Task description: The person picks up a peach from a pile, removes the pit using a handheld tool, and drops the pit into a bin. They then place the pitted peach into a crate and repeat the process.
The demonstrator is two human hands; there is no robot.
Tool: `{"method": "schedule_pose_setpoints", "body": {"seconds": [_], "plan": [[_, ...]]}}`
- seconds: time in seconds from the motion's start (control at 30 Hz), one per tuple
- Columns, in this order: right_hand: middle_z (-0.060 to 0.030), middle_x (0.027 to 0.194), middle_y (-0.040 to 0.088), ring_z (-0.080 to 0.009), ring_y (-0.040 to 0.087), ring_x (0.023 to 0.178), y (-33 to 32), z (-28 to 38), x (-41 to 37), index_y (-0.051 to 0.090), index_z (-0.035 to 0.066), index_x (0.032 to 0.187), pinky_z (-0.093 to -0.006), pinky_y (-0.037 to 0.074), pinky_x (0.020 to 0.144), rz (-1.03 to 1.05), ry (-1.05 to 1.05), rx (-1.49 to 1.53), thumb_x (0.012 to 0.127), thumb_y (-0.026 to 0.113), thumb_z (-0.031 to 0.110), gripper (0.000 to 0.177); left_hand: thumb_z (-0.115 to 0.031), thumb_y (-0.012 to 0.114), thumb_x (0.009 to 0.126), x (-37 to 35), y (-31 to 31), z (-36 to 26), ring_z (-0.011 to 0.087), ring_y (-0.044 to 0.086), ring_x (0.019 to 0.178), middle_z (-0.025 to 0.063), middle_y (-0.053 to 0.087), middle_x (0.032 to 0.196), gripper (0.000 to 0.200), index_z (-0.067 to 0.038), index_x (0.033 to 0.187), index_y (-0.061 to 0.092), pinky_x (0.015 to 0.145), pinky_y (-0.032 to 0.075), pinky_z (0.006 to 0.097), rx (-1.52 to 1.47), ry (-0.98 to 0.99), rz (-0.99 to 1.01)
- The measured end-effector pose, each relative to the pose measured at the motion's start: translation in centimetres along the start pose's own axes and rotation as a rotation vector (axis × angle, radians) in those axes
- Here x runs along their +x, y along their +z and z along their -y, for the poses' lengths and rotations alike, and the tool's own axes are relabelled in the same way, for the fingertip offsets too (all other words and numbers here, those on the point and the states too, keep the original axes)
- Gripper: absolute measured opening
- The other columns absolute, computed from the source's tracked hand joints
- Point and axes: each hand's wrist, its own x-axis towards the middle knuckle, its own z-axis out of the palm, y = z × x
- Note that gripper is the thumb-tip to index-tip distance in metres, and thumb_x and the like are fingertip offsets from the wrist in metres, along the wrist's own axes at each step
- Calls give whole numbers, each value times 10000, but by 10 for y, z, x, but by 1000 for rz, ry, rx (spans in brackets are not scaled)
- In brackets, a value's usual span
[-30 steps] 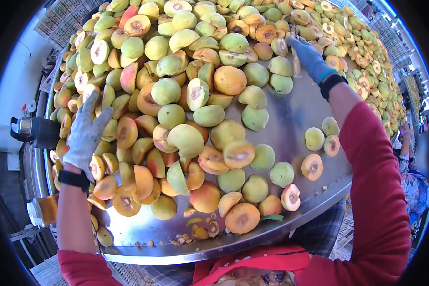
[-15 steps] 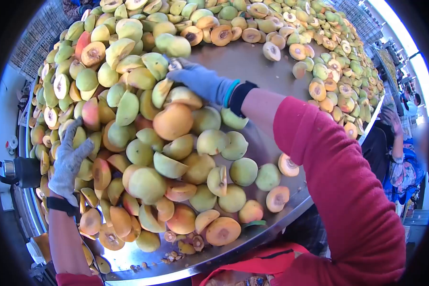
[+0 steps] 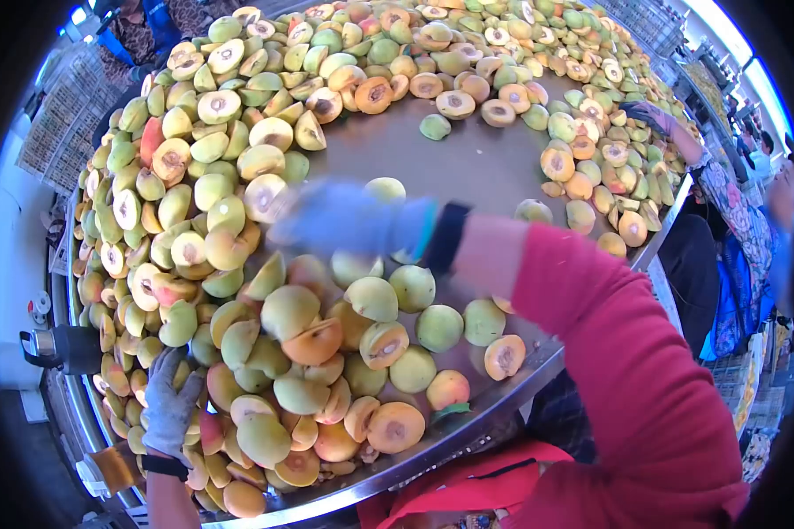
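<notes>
Halved peaches, green to orange and many with pits showing, lie heaped over a metal table. My left hand, in a grey glove, rests on the near left of the heap, fingers apart against the fruit. Across the middle of the heap sweeps my right hand, gloved in blue-grey with dark and teal bands at the wrist. Motion smears its fingers, and I cannot tell whether it holds anything. A cut peach half shows right at its fingertips.
The table's raised metal rim runs along my front. A black flask stands at the left edge. On the right, another person's gloved hand reaches into the peaches; a further person is at the far left. Crates are stacked behind.
My right hand has moved down and slightly left, and peaches near it have shifted. My left hand sits lower and further right in view. The other person's hand now reaches over the pile.
</notes>
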Motion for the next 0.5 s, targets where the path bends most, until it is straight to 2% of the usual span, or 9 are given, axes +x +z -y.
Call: {"method": "schedule_pose_setpoints", "body": {"seconds": [0.03,0.07,0.1,0.13,0.23,0.3,0.33,0.4,0.5], "plan": [[-118,831,626,-284,619,811,-11,-26,-16,615,47,939,-336,498,726,-84,27,-234,769,573,142,198,-108,671,721,-4,3,3,351,463,1157,203,518,1209,517,9,1200,517,1008,350,408,22,23,-51],[-109,839,649,-288,630,751,-31,-53,-24,636,73,872,-380,510,643,159,356,-376,788,525,173,172,-93,650,733,-4,2,4,350,447,1175,204,497,1233,499,2,1204,515,1016,340,404,23,32,-29],[-98,745,649,-294,630,705,-44,-87,-49,646,79,818,-393,503,618,-9,268,-409,761,552,185,153,-91,648,734,-4,2,5,351,447,1174,204,499,1230,499,2,1205,513,1016,339,405,24,43,-30],[-111,833,652,-293,629,783,-51,-132,-75,638,91,908,-397,500,661,61,289,-738,762,559,218,209,-89,647,735,-3,3,6,352,448,1173,203,501,1227,499,1,1207,512,1017,339,405,24,56,-35],[-174,1145,577,-297,569,1019,-53,-160,-114,535,151,1230,-375,418,925,36,635,-686,819,525,280,431,-82,637,742,0,6,11,353,449,1172,203,500,1227,499,0,1216,502,1018,337,405,12,68,-54],[-159,1195,558,-304,560,1040,-51,-163,-121,519,158,1256,-364,395,969,242,891,-568,823,538,275,449,-82,633,747,1,4,4,355,448,1173,204,498,1229,497,-1,1219,499,1018,337,405,5,76,-42],[-121,1205,561,-295,553,1063,-45,-162,-108,545,152,1213,-338,404,963,188,1229,-294,852,534,263,377,-89,629,758,1,4,3,355,447,1175,205,497,1231,487,2,1218,499,1020,334,405,-1,75,-42],[-125,1163,583,-291,555,1067,-42,-112,-93,566,143,1176,-328,418,941,194,946,46,880,501,253,323,-83,615,776,0,5,12,329,454,1183,191,500,1247,479,-2,1232,493,1024,331,384,22,78,-50],[-127,1101,608,-269,572,1028,-58,-95,-98,587,127,1132,-319,440,892,169,402,-40,908,458,251,287,-83,608,790,-1,7,10,315,458,1189,185,501,1254,467,-3,1235,491,1024,333,369,46,73,-66]]}}
